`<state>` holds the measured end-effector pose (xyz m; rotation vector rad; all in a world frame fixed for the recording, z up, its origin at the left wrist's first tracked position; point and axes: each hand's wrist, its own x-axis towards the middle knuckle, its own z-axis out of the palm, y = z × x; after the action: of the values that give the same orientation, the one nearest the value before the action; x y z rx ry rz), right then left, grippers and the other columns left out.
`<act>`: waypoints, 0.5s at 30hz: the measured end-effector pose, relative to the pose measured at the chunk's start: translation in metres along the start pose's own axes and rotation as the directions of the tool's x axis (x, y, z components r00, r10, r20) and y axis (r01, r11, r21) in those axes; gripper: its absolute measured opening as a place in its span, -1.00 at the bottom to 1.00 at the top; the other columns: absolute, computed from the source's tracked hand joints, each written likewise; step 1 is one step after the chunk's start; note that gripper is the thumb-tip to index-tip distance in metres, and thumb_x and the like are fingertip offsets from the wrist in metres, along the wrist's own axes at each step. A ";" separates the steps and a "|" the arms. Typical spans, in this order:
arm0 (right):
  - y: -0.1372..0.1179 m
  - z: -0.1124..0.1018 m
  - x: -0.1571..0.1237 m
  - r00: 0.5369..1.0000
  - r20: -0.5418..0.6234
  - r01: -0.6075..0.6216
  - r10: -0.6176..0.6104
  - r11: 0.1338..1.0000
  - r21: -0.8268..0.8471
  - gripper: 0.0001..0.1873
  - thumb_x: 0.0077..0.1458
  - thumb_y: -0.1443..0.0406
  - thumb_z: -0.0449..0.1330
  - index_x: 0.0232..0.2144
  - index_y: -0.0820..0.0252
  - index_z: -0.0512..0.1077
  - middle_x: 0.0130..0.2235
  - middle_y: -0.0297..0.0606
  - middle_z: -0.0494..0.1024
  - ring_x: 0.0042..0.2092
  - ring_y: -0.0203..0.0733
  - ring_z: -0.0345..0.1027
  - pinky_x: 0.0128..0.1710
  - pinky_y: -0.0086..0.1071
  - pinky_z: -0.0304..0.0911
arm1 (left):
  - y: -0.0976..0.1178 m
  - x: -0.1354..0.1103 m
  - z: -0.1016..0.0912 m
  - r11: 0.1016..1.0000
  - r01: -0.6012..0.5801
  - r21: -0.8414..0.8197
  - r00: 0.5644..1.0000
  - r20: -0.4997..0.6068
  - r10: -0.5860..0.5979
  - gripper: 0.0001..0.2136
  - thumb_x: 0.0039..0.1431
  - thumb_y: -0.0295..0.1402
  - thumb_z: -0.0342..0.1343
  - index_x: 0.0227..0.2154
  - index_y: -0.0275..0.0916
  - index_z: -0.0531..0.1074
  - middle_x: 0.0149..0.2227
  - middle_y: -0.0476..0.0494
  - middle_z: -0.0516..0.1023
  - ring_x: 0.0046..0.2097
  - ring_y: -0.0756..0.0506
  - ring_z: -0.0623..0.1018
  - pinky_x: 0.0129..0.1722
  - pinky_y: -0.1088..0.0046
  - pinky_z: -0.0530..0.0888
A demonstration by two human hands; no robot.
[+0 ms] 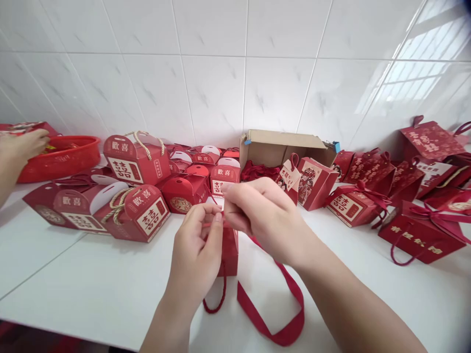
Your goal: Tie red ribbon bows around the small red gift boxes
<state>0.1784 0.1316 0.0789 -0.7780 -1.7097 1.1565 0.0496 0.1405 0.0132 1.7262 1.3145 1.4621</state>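
Observation:
A small red gift box (230, 250) stands upright on the white counter (91, 274) in front of me. My left hand (196, 255) is closed in a pinch on a thin red ribbon at the top of the box. My right hand (263, 215) is closed too, pinching the same ribbon just above the box. A wide red ribbon (272, 309) runs from under my right hand down onto the counter in a long loop. A thin red cord loop (217, 304) hangs below my left hand.
Several red gift boxes with rope handles (136, 159) lie at the back left. An open cardboard box (283, 147) stands against the tiled wall. More red ribboned bags (419, 233) fill the right. Another person's hand (22, 147) reaches into a red plastic basket (62, 157) at far left.

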 end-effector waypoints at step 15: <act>0.016 -0.001 0.012 0.981 0.157 0.066 -0.114 0.957 0.284 -0.45 0.24 0.26 -0.07 -0.79 0.17 0.08 -0.71 -0.44 0.07 -0.61 -0.40 -0.08 -0.54 -0.39 -0.06 | 0.035 -0.024 -0.033 0.929 -0.010 -0.369 0.970 -0.231 -0.081 -0.93 0.15 -0.35 0.05 -0.33 -0.12 0.42 -0.11 -0.07 0.53 -0.05 -0.18 0.53 -0.23 0.36 0.60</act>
<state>0.1743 0.1481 0.0686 -0.4324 -1.6549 1.3958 0.0313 0.0986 0.0422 1.3065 1.0896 1.8104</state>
